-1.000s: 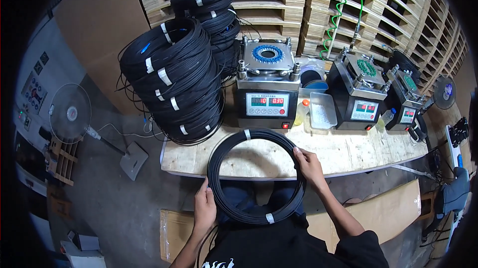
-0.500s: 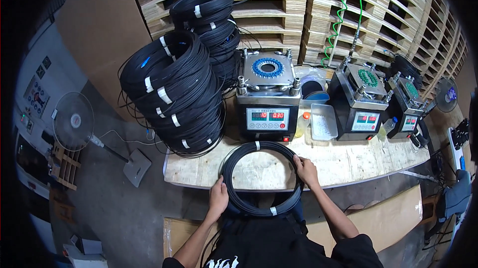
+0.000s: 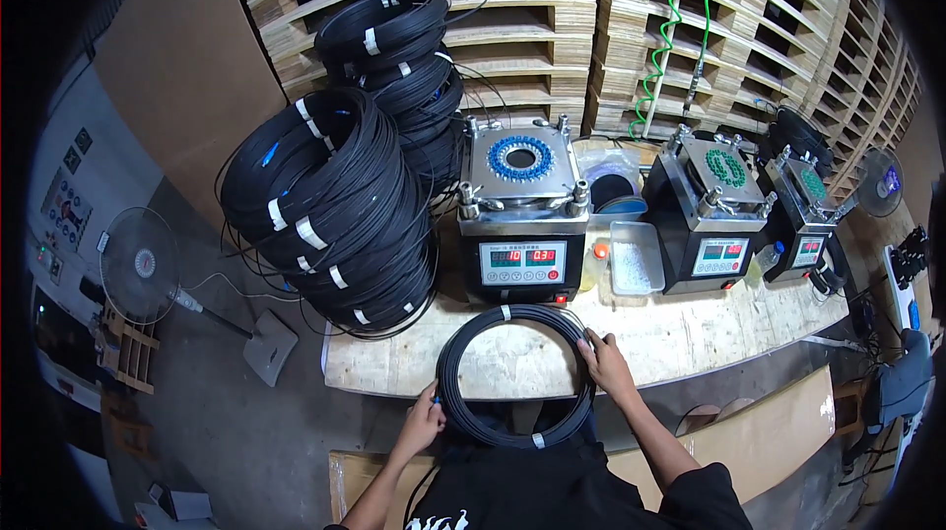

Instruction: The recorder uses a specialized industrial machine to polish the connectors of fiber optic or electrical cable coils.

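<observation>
A coil of black cable [image 3: 455,406], bound with white tape, is tilted over the table's near edge and my lap. My right hand [image 3: 607,364] is closed round the coil's right side, thumb on top. Beside the coil's lower left, my left hand [image 3: 424,422] is closed in a pinch. A small blue cable connector [image 3: 436,399] shows at its fingertips. Its fingers are partly hidden, and whether they also touch the coil I cannot tell. Beyond the coil stands a black polishing machine [image 3: 525,264] with a ring of blue connector holders [image 3: 519,159] on its metal top.
Tall stacks of taped black cable coils [image 3: 340,205] stand at the left of the wooden table [image 3: 680,335]. Two more machines [image 3: 711,225] with green holders are at the right, near a clear plastic tub [image 3: 634,259]. A floor fan [image 3: 145,264] stands at the far left.
My left hand has slid down and slightly away from the coil's left side, and the blue connector now shows at its fingers. The right hand keeps its hold. The view has shifted slightly.
</observation>
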Tool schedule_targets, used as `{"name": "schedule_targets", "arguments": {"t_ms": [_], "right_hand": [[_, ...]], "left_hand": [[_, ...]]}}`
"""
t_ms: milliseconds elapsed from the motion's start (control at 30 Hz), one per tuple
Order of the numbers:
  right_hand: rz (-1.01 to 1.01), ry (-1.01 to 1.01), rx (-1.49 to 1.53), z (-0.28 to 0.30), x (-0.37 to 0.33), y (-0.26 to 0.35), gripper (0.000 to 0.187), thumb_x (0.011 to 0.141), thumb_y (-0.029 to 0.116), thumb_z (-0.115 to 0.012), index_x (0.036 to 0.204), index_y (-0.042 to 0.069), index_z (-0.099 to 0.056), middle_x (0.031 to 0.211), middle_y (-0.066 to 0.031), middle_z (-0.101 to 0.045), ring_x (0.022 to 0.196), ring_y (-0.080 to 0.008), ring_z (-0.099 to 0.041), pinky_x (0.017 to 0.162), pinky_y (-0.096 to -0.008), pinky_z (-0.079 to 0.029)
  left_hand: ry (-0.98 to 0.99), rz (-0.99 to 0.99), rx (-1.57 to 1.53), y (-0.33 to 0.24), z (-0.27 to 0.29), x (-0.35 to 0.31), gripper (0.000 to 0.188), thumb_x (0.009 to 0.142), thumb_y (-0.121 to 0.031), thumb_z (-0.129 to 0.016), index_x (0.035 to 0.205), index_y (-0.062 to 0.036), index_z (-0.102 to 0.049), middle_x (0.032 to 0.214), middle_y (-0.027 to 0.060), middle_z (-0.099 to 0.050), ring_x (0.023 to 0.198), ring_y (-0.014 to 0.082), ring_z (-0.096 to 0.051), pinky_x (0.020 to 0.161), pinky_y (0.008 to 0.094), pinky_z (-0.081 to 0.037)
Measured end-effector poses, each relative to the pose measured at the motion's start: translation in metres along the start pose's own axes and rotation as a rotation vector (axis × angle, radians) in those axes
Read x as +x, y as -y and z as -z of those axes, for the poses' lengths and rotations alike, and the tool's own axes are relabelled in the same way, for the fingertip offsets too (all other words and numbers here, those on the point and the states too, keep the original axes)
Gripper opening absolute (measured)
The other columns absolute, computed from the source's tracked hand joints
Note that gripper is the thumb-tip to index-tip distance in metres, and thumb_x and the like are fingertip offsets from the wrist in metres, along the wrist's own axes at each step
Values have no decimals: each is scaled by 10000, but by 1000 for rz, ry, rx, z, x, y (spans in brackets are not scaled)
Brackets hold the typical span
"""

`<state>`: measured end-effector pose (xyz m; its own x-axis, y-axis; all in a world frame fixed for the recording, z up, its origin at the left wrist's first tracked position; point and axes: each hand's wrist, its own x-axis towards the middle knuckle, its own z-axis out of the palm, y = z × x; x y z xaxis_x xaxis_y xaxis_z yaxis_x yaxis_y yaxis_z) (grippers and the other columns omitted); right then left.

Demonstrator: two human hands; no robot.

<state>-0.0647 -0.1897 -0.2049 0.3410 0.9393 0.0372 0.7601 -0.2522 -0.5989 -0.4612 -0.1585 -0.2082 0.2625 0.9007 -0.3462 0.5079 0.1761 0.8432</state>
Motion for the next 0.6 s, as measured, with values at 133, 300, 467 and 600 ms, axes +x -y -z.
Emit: {"name": "schedule_targets", "arguments": {"t_ms": [133,300,467,600], "right_hand": [[45,-4,21,23,9,-11,418,995,344,-579,1251,18,-635,936,-268,-601,896,-443,-610,804,-488,-504],[77,-111,192,70,57,10,268,960,199,-632,1102,-21,-691,836,-234,-668,728,-342,-661,656,-426,-504],[314,-425,347,137,182,97,255,963,174,-617,993,-65,-700,725,-206,-664,587,-214,-628,586,-372,-470],[267,-306,386,122,300,116,457,955,362,-637,979,-90,-702,726,-161,-686,611,-179,-588,641,-373,-497]], "left_hand": [[42,-98,578,-18,46,2,509,985,-155,-564,1472,-89,-430,933,215,-700,848,358,-690,818,442,-536],[-164,-441,457,-159,71,25,268,996,-132,-534,1196,10,-642,1068,275,-666,1011,450,-633,858,483,-500],[-297,-929,209,-290,60,105,250,986,-117,-583,1175,43,-618,1077,225,-638,986,381,-633,868,403,-489],[-280,-748,243,-316,54,199,504,1027,-385,-523,1318,25,-554,1062,270,-647,1018,401,-639,923,423,-484]]}}
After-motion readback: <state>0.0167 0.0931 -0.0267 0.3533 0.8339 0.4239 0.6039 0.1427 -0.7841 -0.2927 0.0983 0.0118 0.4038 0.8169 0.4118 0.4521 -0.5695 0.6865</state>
